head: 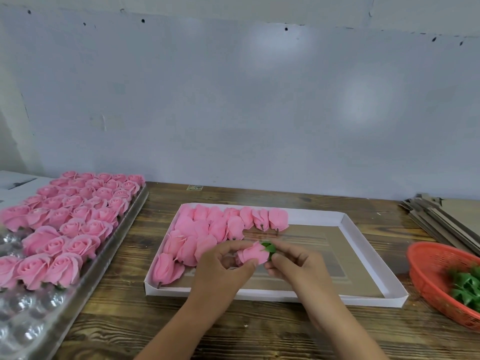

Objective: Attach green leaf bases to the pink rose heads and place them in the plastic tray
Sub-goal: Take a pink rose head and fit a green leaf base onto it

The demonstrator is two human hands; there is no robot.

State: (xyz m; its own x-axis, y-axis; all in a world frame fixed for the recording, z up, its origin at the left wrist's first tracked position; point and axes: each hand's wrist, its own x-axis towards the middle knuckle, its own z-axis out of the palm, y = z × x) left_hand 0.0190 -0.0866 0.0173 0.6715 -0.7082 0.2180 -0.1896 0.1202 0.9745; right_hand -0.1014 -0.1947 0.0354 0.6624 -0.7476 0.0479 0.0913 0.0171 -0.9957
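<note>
My left hand (223,263) grips a pink rose head (250,253) lying sideways above the white cardboard box. My right hand (293,263) pinches a green leaf base (268,247) against the rose's stem end. The white box (363,255) holds several pink rose heads (207,229) lying on their sides in rows along its left and far parts. On the left, a clear plastic tray (31,323) carries several upright pink roses (75,214), with bare cups at its near end. More green leaf bases (465,284) lie in an orange basket.
The orange mesh basket (428,268) sits at the right edge of the wooden table (233,331). A stack of flat cardboard sheets (441,216) lies behind it at the far right. A pale wall rises right behind the table.
</note>
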